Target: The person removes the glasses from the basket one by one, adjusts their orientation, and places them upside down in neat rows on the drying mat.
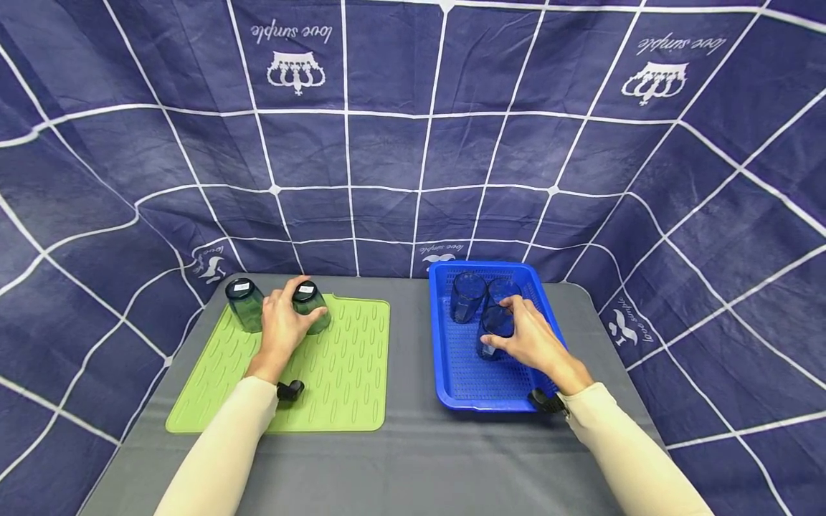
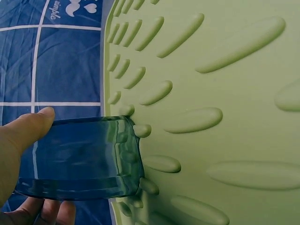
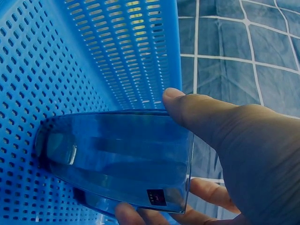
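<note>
On the green mat (image 1: 355,365), my left hand (image 1: 282,326) holds a tinted drinking glass (image 1: 307,292) that stands upside down, its base with a white label facing up. Thumb and fingers lie on either side of this glass (image 2: 84,154) in the left wrist view, its rim on the mat. A second upturned glass (image 1: 245,304) stands just left of that hand. Inside the blue basket (image 1: 441,358), my right hand (image 1: 532,337) grips another drinking glass (image 3: 117,159) near its rim; it is upright, its base at the basket floor.
Two more glasses, one at the back left (image 1: 467,295) and one beside it (image 1: 505,290), stand in the basket behind the held one. A grey tabletop (image 1: 413,344) runs between mat and basket. Dark blue cloth (image 1: 387,150) with white lines rises behind and at both sides.
</note>
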Demonstrator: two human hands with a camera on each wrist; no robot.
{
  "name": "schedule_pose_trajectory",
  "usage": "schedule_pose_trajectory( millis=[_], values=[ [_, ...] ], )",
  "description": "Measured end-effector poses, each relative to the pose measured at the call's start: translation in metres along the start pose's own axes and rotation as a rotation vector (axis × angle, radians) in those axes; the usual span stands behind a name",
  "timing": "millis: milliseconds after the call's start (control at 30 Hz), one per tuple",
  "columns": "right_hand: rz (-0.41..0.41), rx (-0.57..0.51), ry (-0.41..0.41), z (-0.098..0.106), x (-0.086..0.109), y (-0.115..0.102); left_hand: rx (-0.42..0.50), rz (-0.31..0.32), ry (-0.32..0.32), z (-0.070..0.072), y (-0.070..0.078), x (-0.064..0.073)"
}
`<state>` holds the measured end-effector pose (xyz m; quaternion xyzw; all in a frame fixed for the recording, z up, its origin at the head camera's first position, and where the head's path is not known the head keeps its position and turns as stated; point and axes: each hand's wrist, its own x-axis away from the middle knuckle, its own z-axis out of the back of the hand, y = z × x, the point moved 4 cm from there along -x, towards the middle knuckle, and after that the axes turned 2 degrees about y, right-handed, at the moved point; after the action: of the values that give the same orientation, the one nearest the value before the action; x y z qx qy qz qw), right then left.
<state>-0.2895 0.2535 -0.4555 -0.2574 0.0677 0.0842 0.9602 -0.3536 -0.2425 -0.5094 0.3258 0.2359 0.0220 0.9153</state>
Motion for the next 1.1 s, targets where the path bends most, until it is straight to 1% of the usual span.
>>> schedule_pose_trajectory(
  millis=[100,233,367,467,567,700,867,933,1100],
  values=[
    [0.002,-0.003,0.001,-0.0014,-0.0007,-0.0028,-0.001,-0.002,0.004,0.0016,-0.0025,0.0003],
    [-0.011,-0.008,0.004,-0.0008,-0.0012,-0.0038,0.0,-0.013,-0.02,-0.0002,-0.0036,0.0001],
    [-0.019,-0.004,-0.01,-0.0006,-0.0018,-0.0036,-0.005,-0.001,-0.04,-0.0018,-0.0038,0.0005],
    [-0.022,-0.001,-0.01,0.0016,-0.0026,-0.0036,-0.008,0.01,-0.049,-0.002,-0.0023,0.0004],
    [-0.036,-0.005,0.001,0.006,-0.0034,-0.0035,-0.007,0.001,-0.059,-0.0023,0.0011,-0.0004],
    [-0.056,-0.005,-0.005,0.0081,-0.0036,-0.0042,-0.008,-0.014,-0.047,-0.0023,0.0012,0.0006],
    [-0.063,0.001,-0.004,0.0046,-0.003,-0.0054,-0.01,-0.03,-0.013,-0.0007,-0.0023,0.0026],
    [-0.061,0.0,0.004,0.0034,-0.0023,-0.0063,-0.013,-0.031,-0.013,0.0003,-0.0028,0.0024],
    [-0.052,-0.008,0.022,0.0045,0.0003,-0.0104,-0.015,-0.002,-0.058,0.0023,-0.0017,0.0014]
  ],
)
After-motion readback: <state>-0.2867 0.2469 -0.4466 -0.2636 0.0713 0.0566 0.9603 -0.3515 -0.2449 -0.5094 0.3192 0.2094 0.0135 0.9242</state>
